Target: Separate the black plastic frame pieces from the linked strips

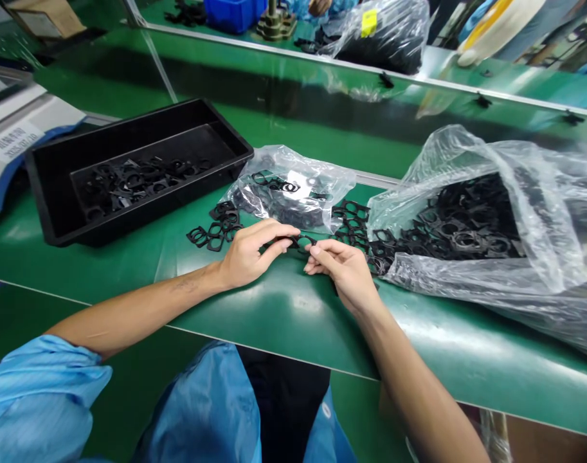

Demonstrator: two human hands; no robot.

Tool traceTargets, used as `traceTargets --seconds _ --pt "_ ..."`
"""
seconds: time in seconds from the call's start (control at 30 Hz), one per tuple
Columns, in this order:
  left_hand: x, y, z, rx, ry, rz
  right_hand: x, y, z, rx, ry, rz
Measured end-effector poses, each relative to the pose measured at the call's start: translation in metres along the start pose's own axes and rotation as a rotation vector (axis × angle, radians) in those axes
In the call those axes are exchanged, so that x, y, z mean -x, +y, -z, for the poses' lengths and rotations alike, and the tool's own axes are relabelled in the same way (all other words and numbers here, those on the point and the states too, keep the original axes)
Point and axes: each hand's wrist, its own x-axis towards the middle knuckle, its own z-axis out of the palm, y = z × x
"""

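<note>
Between my two hands is a small black ring-shaped part [305, 241], held just above the green table. My left hand [254, 252] pinches its left end between thumb and fingers. The right end sits between the thumb and fingertips of my right hand [344, 267]. Left of my hands lies a small group of similar black parts [216, 228] with openings in them. More black parts [353, 222] spread out behind my right hand, up to a large clear bag. A smaller clear plastic bag [274, 209] with black parts inside lies just beyond my fingers.
A long black tray [143, 209] with black parts in it stands at the left, beside a white and blue machine [23, 132]. The large open clear bag [496, 273] fills the right side. Behind a metal rail are a blue bin [234, 14] and another filled bag [394, 35].
</note>
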Motion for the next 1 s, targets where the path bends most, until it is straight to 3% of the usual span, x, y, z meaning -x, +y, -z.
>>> traceTargets --seconds 0.3,1.0 --pt "0.0002 -0.0040 0.0011 -0.008 -0.054 -0.074 0.0012 -0.0022 -0.0035 -0.032 -0.062 -0.064" --pt "-0.0036 -0.0016 0.0021 -0.071 -0.054 -0.136 0.0004 0.0007 -0.0038 -0.047 -0.166 -0.069"
